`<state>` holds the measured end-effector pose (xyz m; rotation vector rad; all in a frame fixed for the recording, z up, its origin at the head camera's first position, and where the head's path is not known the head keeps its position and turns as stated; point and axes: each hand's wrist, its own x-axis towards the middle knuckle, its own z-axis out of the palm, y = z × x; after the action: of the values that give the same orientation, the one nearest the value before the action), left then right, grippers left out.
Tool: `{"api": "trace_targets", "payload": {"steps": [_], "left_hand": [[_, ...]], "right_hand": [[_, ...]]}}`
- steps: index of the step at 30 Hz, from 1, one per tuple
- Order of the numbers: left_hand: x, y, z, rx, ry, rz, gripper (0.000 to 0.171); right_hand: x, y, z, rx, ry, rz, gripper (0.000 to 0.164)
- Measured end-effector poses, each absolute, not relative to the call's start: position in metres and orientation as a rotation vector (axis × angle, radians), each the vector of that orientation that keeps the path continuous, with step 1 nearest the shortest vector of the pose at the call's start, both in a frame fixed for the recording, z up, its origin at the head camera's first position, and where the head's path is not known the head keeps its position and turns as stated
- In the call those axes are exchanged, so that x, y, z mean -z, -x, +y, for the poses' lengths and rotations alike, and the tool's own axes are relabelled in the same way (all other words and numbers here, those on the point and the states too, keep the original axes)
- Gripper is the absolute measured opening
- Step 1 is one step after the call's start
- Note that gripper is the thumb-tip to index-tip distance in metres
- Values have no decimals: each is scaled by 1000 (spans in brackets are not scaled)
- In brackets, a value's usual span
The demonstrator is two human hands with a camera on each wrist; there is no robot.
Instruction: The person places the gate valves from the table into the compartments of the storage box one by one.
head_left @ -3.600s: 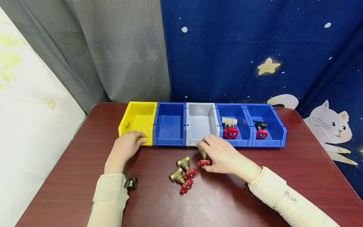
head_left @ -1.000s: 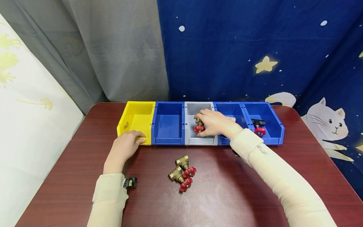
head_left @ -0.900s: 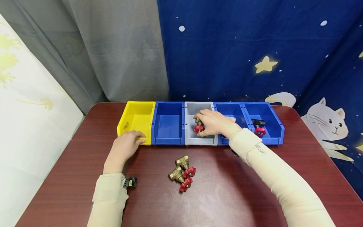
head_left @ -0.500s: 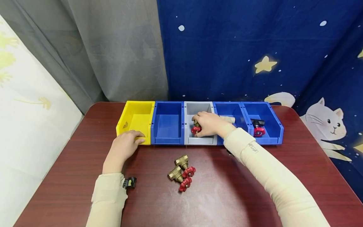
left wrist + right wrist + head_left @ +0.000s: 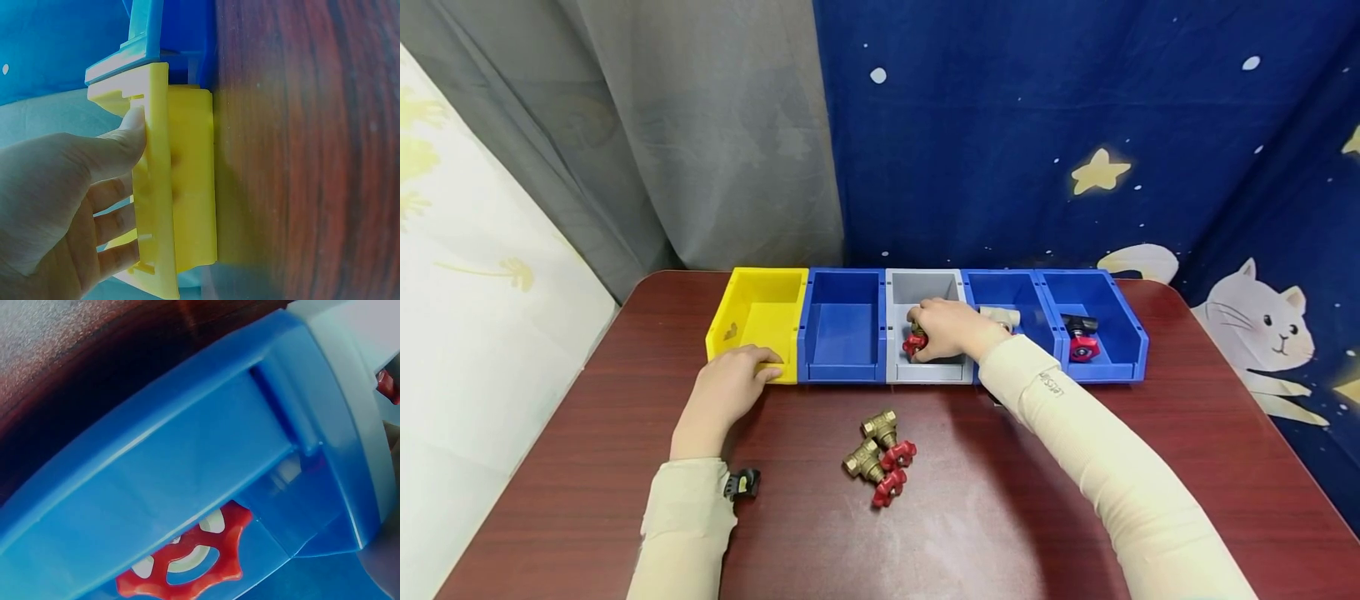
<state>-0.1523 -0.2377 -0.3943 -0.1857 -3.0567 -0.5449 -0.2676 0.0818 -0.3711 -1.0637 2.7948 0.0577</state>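
Fingers (image 5: 917, 311) pinching red-handled valve (image 5: 914, 342), right hand (image 5: 946, 327) in grey bin (image 5: 925, 374); left hand (image 5: 727, 389) gripping yellow bin (image 5: 769, 321)

Your head view is bright and evenly lit, with pale glare on the table (image 5: 958, 546) and a soft shadow (image 5: 1015, 475) beside your right sleeve (image 5: 1112, 475). Your left wrist view runs bluish and soft, a highlight bleaching one corner of the yellow bin (image 5: 192, 219); your right wrist view is darker, bowing the edge of the blue bin (image 5: 156, 456).

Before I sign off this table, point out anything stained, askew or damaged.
One thing: the yellow bin has a brownish patch on its otherwise plain left inner wall, so it looks marked; whether stain or damage, I cannot tell. Nothing looks spilled.
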Motion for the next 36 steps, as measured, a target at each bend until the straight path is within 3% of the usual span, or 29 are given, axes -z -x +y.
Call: {"api": "trace_targets", "payload": {"steps": [10, 36], "left_hand": [[395, 153, -237, 546, 181, -3057, 25], [395, 152, -237, 547, 177, -3057, 24]], "right_hand": [[369, 267, 81, -98, 1077, 2793, 62], [367, 264, 82, -89, 1040, 2745, 72]]}}
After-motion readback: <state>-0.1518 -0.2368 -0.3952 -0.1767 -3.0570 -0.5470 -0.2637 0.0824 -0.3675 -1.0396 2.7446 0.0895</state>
